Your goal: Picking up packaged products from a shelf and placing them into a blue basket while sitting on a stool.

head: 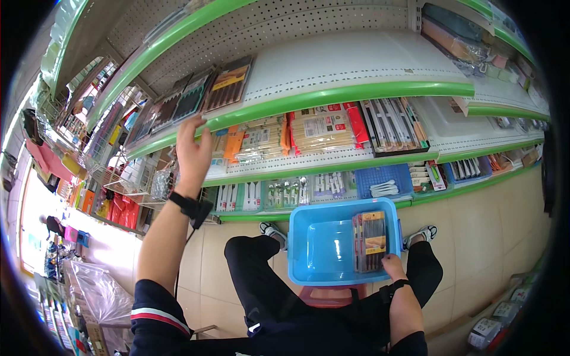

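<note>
My left hand [194, 149] is raised at the green front edge of the upper shelf [338, 93], fingers apart and nothing visible in it. Beyond its fingertips, flat clear packs of dark chopsticks [186, 100] lean on that shelf, one with a yellow-orange label [229, 78]. Before me stands a light-blue plastic basin [320, 273]. Several similar chopstick packs [373, 238] are gathered at its right side. My right hand [392, 267] is at the near right corner of these packs, by the basin wall, fingers curled; whether it grips a pack or only rests there is unclear.
A red plastic stool [329, 297] is partly visible beneath the basin. Bagged wooden sticks [323, 129] lie on the shelf below, above trays of cutlery [287, 192] and a blue basket [384, 178]. Wire racks [133, 178] flank the left; packaged goods [485, 331] lie at lower right.
</note>
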`<state>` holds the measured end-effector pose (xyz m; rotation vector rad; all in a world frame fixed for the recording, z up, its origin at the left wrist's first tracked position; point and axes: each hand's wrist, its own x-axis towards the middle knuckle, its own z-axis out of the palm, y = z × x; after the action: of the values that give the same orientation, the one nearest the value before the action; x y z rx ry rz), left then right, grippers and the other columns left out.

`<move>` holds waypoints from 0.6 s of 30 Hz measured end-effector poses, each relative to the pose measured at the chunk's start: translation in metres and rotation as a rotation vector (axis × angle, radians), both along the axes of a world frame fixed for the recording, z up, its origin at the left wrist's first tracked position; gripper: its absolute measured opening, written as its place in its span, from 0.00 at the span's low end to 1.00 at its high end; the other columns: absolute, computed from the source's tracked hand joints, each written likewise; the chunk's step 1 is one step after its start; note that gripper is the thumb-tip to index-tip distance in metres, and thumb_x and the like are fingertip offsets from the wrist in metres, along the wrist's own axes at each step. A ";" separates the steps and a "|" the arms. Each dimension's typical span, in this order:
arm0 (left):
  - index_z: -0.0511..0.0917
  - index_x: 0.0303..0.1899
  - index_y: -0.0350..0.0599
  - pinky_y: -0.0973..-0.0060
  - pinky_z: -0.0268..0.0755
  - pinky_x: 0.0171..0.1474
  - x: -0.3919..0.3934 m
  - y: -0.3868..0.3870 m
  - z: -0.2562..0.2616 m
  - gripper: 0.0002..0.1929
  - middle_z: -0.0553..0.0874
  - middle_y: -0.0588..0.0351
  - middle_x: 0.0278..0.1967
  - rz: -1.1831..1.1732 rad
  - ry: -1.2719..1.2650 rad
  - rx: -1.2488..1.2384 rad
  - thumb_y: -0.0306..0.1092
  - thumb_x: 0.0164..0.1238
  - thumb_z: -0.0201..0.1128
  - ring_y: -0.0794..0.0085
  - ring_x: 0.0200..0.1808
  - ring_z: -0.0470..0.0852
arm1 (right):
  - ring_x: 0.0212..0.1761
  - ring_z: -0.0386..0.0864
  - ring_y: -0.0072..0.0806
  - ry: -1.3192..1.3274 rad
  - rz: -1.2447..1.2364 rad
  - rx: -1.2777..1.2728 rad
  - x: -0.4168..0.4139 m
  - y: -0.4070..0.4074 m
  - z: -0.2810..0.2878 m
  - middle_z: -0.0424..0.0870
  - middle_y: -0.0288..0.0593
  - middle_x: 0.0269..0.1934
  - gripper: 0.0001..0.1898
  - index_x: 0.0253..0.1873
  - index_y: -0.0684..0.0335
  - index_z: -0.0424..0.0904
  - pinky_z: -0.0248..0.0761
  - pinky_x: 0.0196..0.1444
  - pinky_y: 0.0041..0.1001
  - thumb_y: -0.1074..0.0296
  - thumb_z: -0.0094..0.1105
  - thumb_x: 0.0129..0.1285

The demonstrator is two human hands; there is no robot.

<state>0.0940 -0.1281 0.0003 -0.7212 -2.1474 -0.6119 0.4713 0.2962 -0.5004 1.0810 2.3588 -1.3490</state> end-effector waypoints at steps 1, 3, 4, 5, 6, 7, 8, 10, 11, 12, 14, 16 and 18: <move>0.82 0.46 0.36 0.61 0.73 0.60 -0.013 -0.003 0.009 0.08 0.85 0.42 0.49 0.001 0.029 0.016 0.26 0.69 0.63 0.48 0.54 0.83 | 0.49 0.86 0.59 -0.007 0.023 0.010 -0.003 -0.004 0.008 0.88 0.65 0.42 0.15 0.43 0.69 0.87 0.79 0.53 0.45 0.64 0.59 0.62; 0.82 0.46 0.36 0.61 0.74 0.59 -0.038 0.003 0.022 0.09 0.85 0.42 0.48 0.029 -0.019 0.019 0.28 0.69 0.63 0.47 0.54 0.83 | 0.49 0.86 0.59 0.006 0.030 0.023 -0.002 -0.004 0.015 0.88 0.65 0.42 0.15 0.43 0.70 0.87 0.78 0.53 0.45 0.64 0.59 0.62; 0.83 0.46 0.35 0.61 0.74 0.59 -0.050 0.008 0.028 0.10 0.85 0.42 0.48 0.060 -0.072 0.020 0.30 0.70 0.63 0.47 0.54 0.83 | 0.49 0.86 0.59 0.012 0.041 0.034 0.000 -0.004 0.016 0.87 0.66 0.42 0.15 0.43 0.70 0.87 0.78 0.53 0.46 0.64 0.59 0.62; 0.83 0.51 0.34 0.61 0.74 0.60 -0.059 0.014 0.036 0.18 0.85 0.40 0.50 0.112 -0.159 -0.024 0.40 0.70 0.65 0.46 0.56 0.83 | 0.49 0.86 0.59 0.017 0.037 0.035 0.000 -0.003 0.018 0.87 0.66 0.42 0.15 0.43 0.70 0.87 0.78 0.53 0.46 0.64 0.59 0.62; 0.83 0.51 0.34 0.61 0.74 0.60 -0.068 0.020 0.041 0.18 0.85 0.40 0.50 0.108 -0.154 -0.023 0.40 0.70 0.65 0.46 0.56 0.83 | 0.49 0.85 0.59 0.006 0.057 0.054 0.001 -0.003 0.019 0.87 0.66 0.41 0.15 0.44 0.70 0.87 0.78 0.53 0.46 0.63 0.58 0.62; 0.83 0.53 0.31 0.62 0.74 0.62 -0.076 0.025 0.046 0.23 0.85 0.36 0.52 0.158 -0.288 -0.082 0.45 0.69 0.65 0.45 0.58 0.83 | 0.49 0.85 0.60 -0.005 0.081 0.072 -0.001 -0.003 0.022 0.87 0.67 0.41 0.16 0.44 0.71 0.86 0.78 0.53 0.46 0.63 0.58 0.62; 0.82 0.56 0.28 0.63 0.73 0.64 -0.083 0.029 0.049 0.29 0.85 0.33 0.55 0.209 -0.421 -0.140 0.49 0.68 0.66 0.45 0.60 0.82 | 0.49 0.85 0.60 0.001 0.081 0.070 -0.002 -0.004 0.025 0.87 0.67 0.41 0.16 0.44 0.71 0.86 0.78 0.53 0.46 0.63 0.58 0.62; 0.79 0.59 0.23 0.62 0.70 0.68 -0.087 0.043 0.053 0.41 0.83 0.27 0.57 0.239 -0.480 -0.172 0.62 0.66 0.64 0.44 0.63 0.82 | 0.49 0.85 0.60 0.006 0.050 0.062 -0.001 -0.006 0.031 0.87 0.67 0.41 0.16 0.43 0.71 0.86 0.78 0.53 0.46 0.62 0.58 0.62; 0.78 0.60 0.24 0.61 0.69 0.69 -0.088 0.049 0.054 0.44 0.83 0.28 0.58 0.328 -0.525 -0.255 0.67 0.65 0.61 0.43 0.63 0.81 | 0.49 0.85 0.60 0.010 0.048 0.058 -0.003 -0.007 0.034 0.87 0.67 0.41 0.16 0.43 0.71 0.86 0.78 0.53 0.46 0.62 0.58 0.62; 0.78 0.61 0.24 0.59 0.67 0.70 -0.088 0.054 0.058 0.48 0.83 0.28 0.58 0.418 -0.569 -0.339 0.71 0.64 0.59 0.42 0.64 0.81 | 0.49 0.85 0.60 0.005 0.045 0.048 -0.005 -0.008 0.036 0.87 0.66 0.40 0.16 0.43 0.70 0.86 0.78 0.52 0.46 0.62 0.58 0.62; 0.77 0.64 0.26 0.56 0.64 0.72 -0.096 0.066 0.059 0.52 0.84 0.29 0.59 0.436 -0.623 -0.358 0.77 0.60 0.57 0.42 0.65 0.80 | 0.48 0.85 0.60 -0.002 0.025 0.041 -0.003 -0.005 0.037 0.87 0.66 0.40 0.15 0.42 0.70 0.86 0.78 0.52 0.46 0.62 0.58 0.62; 0.76 0.64 0.26 0.54 0.63 0.73 -0.097 0.077 0.062 0.54 0.83 0.30 0.60 0.476 -0.721 -0.442 0.78 0.57 0.59 0.42 0.66 0.79 | 0.48 0.86 0.60 -0.015 0.042 0.033 -0.001 -0.002 0.032 0.88 0.65 0.40 0.15 0.42 0.69 0.87 0.78 0.52 0.46 0.62 0.58 0.62; 0.76 0.64 0.26 0.53 0.63 0.73 -0.099 0.077 0.061 0.55 0.83 0.30 0.60 0.509 -0.723 -0.465 0.79 0.55 0.61 0.42 0.66 0.80 | 0.49 0.86 0.58 -0.017 0.034 0.009 -0.007 -0.007 0.040 0.88 0.64 0.41 0.15 0.42 0.70 0.87 0.78 0.53 0.44 0.63 0.59 0.60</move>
<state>-0.0054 -0.0514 0.0609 -0.1402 -3.0516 -0.0824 0.4639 0.2896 -0.4602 1.0462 2.3624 -1.3145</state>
